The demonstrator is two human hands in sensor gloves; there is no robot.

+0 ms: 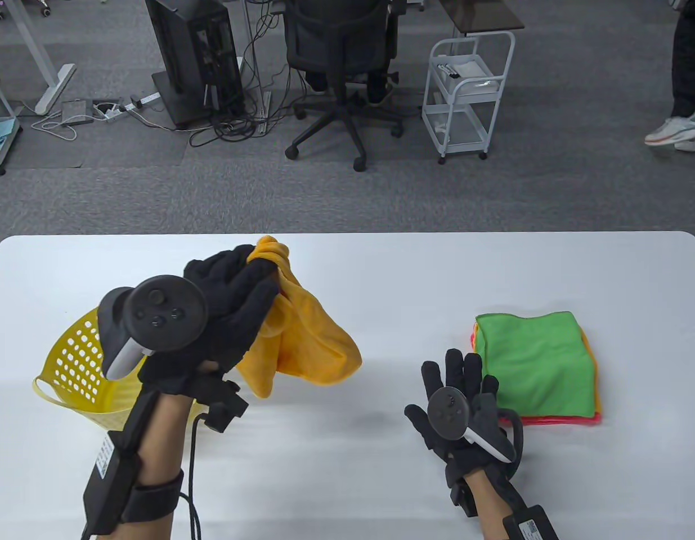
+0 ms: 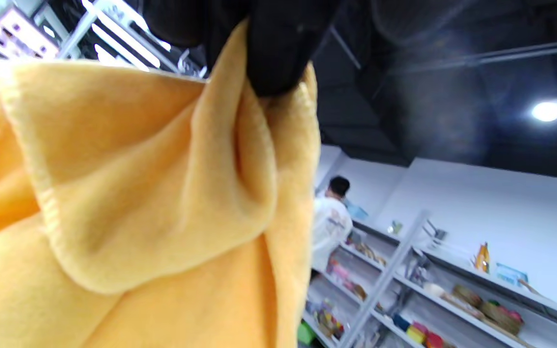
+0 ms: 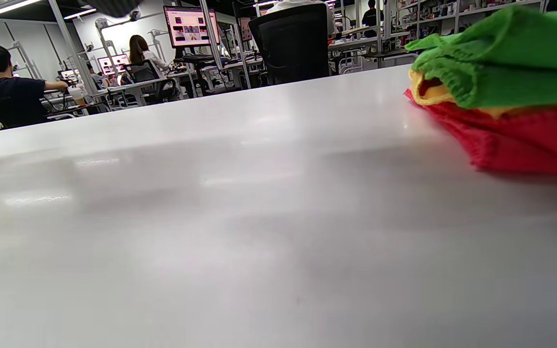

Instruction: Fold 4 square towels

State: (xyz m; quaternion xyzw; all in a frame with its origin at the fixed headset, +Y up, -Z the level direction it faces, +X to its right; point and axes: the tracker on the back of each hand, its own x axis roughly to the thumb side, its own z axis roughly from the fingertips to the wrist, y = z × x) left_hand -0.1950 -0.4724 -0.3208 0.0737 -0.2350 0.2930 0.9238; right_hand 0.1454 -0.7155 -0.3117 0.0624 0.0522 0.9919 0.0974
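While bunched, orange towel [image 1: 302,332] in left hand [image 1: 223,315]

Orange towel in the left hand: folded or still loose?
Loose. The orange towel hangs bunched and crumpled from the left hand, whose fingers pinch it near the top, off the table.

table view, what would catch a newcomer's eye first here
The orange towel dangling in the air, bunched in the left hand above the table's left half. Next, the folded stack topped by a green towel at the right, with the right hand spread flat beside it.
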